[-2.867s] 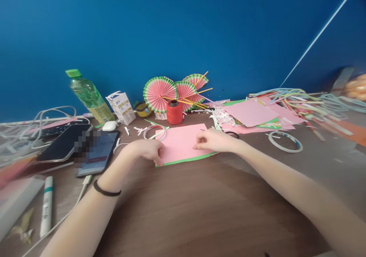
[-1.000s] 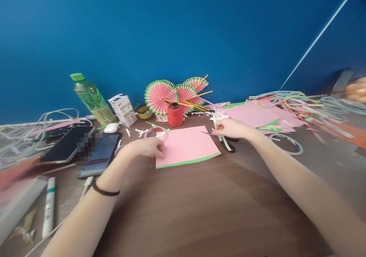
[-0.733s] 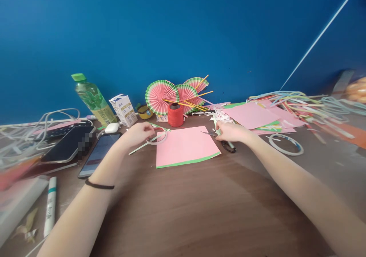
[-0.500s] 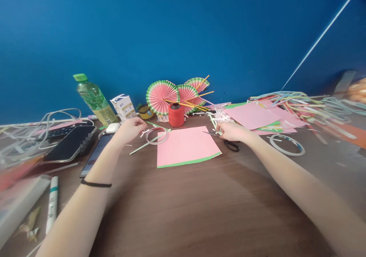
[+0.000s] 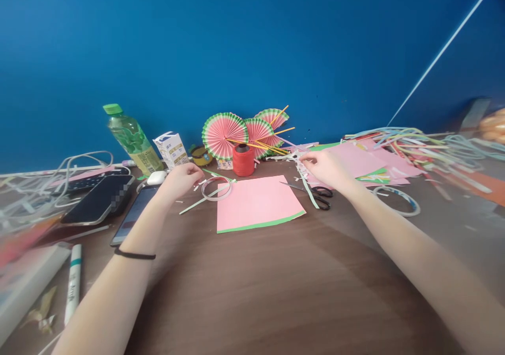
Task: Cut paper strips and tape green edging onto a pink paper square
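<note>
Pink paper, a flat rectangular sheet with a green strip along its near edge [image 5: 258, 203], lies on the brown wooden desk [image 5: 276, 292] between your two hands, and neither hand touches it. Its long axis runs left to right across your view, tilted so that the right end sits a little farther from you.

Your left hand [image 5: 182, 179] is just off the sheet's far left corner, fingers curled loosely near a clear ring of tape [image 5: 215, 188] and a thin green paper strip [image 5: 197, 202] that slants away from that corner; whether it pinches anything I cannot tell. Your right hand [image 5: 325, 166] is beyond the sheet's far right corner, fingers drawn together at a small heap of white and green paper scraps [image 5: 302, 161]. Black-handled scissors [image 5: 315, 192] lie just beside the sheet's right edge, below that hand, blades pointing toward the sheet.

Both hands are about equally near the sheet; your right is the nearer one to the scissors.

Behind the sheet stands a red spool of thread [image 5: 243, 160], with pleated watermelon-coloured paper fans [image 5: 244, 133] against the blue wall.
</note>
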A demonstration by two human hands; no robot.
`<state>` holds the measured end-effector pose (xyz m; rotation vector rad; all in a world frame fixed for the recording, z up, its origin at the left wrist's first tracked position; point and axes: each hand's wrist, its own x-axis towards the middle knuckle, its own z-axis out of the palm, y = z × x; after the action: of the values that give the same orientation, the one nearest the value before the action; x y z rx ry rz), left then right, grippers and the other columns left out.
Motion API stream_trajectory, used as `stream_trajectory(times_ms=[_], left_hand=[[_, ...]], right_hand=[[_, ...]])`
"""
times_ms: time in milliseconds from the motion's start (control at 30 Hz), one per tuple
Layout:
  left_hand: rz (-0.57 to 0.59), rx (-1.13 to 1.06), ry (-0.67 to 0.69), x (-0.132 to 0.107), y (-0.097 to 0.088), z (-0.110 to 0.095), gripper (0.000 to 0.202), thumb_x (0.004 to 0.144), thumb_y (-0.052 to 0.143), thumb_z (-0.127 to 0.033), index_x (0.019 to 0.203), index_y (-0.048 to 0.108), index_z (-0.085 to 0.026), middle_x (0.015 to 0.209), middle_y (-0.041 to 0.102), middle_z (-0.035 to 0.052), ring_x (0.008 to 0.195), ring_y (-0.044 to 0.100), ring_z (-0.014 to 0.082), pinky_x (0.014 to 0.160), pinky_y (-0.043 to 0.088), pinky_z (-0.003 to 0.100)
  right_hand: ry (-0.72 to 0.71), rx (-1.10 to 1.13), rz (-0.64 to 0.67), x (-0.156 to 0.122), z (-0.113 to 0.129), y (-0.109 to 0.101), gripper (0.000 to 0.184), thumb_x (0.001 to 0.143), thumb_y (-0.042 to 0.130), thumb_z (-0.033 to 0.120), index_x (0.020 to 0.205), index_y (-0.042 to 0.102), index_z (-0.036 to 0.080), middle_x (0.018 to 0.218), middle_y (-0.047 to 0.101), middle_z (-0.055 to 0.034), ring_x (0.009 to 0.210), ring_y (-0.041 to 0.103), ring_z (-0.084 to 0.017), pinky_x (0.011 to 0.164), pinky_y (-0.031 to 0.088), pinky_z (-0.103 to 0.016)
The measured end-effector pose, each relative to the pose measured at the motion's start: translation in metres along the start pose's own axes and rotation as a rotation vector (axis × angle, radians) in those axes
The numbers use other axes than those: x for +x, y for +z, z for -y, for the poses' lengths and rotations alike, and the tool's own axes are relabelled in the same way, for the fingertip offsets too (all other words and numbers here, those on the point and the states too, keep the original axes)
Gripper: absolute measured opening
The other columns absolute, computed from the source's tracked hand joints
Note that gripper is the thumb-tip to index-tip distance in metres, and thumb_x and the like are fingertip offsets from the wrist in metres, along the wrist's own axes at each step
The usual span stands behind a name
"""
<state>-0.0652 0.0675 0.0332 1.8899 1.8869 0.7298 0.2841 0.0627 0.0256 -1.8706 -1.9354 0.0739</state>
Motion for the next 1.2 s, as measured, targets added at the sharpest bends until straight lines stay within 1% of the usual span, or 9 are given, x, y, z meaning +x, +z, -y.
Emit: stream_trajectory(times_ms=[167, 300, 400, 500, 633, 800, 1000, 1133, 1200], left_hand=[[0.028, 0.009, 0.031, -0.001, 0.001, -0.002, 0.018, 0.066, 0.048, -0.034, 0.066, 0.058, -0.019, 0.06, 0.059, 0.0001, 0.055, 0.052, 0.0149, 0.049, 0.035, 0.024], [0.058, -0.007, 0.05, -0.003, 0.005, -0.006, 0.018, 0.066, 0.047, -0.032, 0.066, 0.058, -0.019, 0.061, 0.06, 0.0002, 0.058, 0.054, 0.0154, 0.052, 0.037, 0.024], [0.104, -0.048, 0.044, -0.008, 0.01, -0.012, 0.019, 0.068, 0.047, -0.033, 0.069, 0.06, -0.018, 0.06, 0.06, -0.0001, 0.058, 0.053, 0.0149, 0.052, 0.036, 0.024], [0.173, -0.152, 0.063, -0.014, 0.017, -0.023, 0.022, 0.07, 0.048, -0.034, 0.072, 0.062, -0.017, 0.062, 0.06, 0.0006, 0.059, 0.053, 0.0142, 0.053, 0.037, 0.024], [0.35, -0.311, 0.054, -0.023, 0.029, -0.04, 0.029, 0.074, 0.048, -0.039, 0.08, 0.064, -0.015, 0.082, 0.066, 0.0055, 0.073, 0.059, 0.016, 0.064, 0.043, 0.026], [0.588, -0.575, 0.09, -0.032, 0.049, -0.052, 0.037, 0.074, 0.054, -0.042, 0.1, 0.061, -0.018, 0.107, 0.063, 0.009, 0.091, 0.061, 0.0194, 0.08, 0.044, 0.032], [0.523, -0.715, 0.043, -0.033, 0.061, -0.052, 0.032, 0.071, 0.06, -0.039, 0.093, 0.061, -0.016, 0.099, 0.065, 0.0081, 0.092, 0.061, 0.0188, 0.083, 0.044, 0.033], [0.412, -0.712, 0.048, -0.035, 0.064, -0.054, 0.024, 0.068, 0.063, -0.036, 0.079, 0.058, -0.016, 0.085, 0.064, 0.0041, 0.083, 0.061, 0.0165, 0.079, 0.045, 0.033], [0.377, -0.706, 0.055, -0.035, 0.064, -0.055, 0.023, 0.068, 0.063, -0.036, 0.074, 0.055, -0.015, 0.078, 0.063, 0.0028, 0.077, 0.061, 0.0152, 0.077, 0.046, 0.033]], right_hand=[[-0.054, 0.468, -0.037, -0.001, 0.007, -0.003, 0.027, 0.076, 0.046, 0.016, 0.097, 0.062, 0.016, 0.099, 0.066, -0.0083, 0.076, 0.063, -0.017, 0.064, 0.046, -0.026], [-0.021, 0.8, 0.11, -0.001, 0.01, 0.002, 0.031, 0.076, 0.047, 0.015, 0.106, 0.056, 0.013, 0.108, 0.062, -0.0126, 0.071, 0.065, -0.015, 0.061, 0.049, -0.026], [0.005, 0.892, 0.249, -0.001, 0.01, 0.006, 0.032, 0.077, 0.048, 0.017, 0.108, 0.055, 0.013, 0.115, 0.059, -0.0148, 0.078, 0.066, -0.018, 0.064, 0.051, -0.027], [-0.09, 0.899, 0.316, -0.002, 0.013, 0.006, 0.034, 0.078, 0.044, 0.019, 0.109, 0.057, 0.015, 0.117, 0.06, -0.0115, 0.096, 0.062, -0.02, 0.077, 0.049, -0.031], [-0.352, 0.84, 0.475, -0.012, 0.026, 0.001, 0.052, 0.072, 0.039, 0.009, 0.119, 0.054, 0.024, 0.129, 0.051, -0.0012, 0.123, 0.042, -0.018, 0.101, 0.034, -0.037], [-0.541, 0.631, 0.631, -0.031, 0.046, 0.002, 0.064, 0.071, 0.037, 0.006, 0.129, 0.044, 0.032, 0.14, 0.036, 0.006, 0.132, 0.027, -0.017, 0.108, 0.02, -0.042], [-0.625, 0.506, 0.661, -0.038, 0.053, 0.009, 0.065, 0.072, 0.035, 0.004, 0.131, 0.041, 0.032, 0.143, 0.03, 0.0061, 0.133, 0.024, -0.015, 0.109, 0.019, -0.038], [-0.642, 0.471, 0.706, -0.039, 0.054, 0.014, 0.068, 0.07, 0.035, 0.004, 0.131, 0.041, 0.034, 0.137, 0.041, 0.0058, 0.126, 0.035, -0.016, 0.105, 0.025, -0.039], [-0.649, 0.475, 0.74, -0.04, 0.056, 0.012, 0.064, 0.07, 0.035, 0.004, 0.126, 0.048, 0.033, 0.132, 0.048, 0.006, 0.123, 0.04, -0.016, 0.104, 0.028, -0.036]])
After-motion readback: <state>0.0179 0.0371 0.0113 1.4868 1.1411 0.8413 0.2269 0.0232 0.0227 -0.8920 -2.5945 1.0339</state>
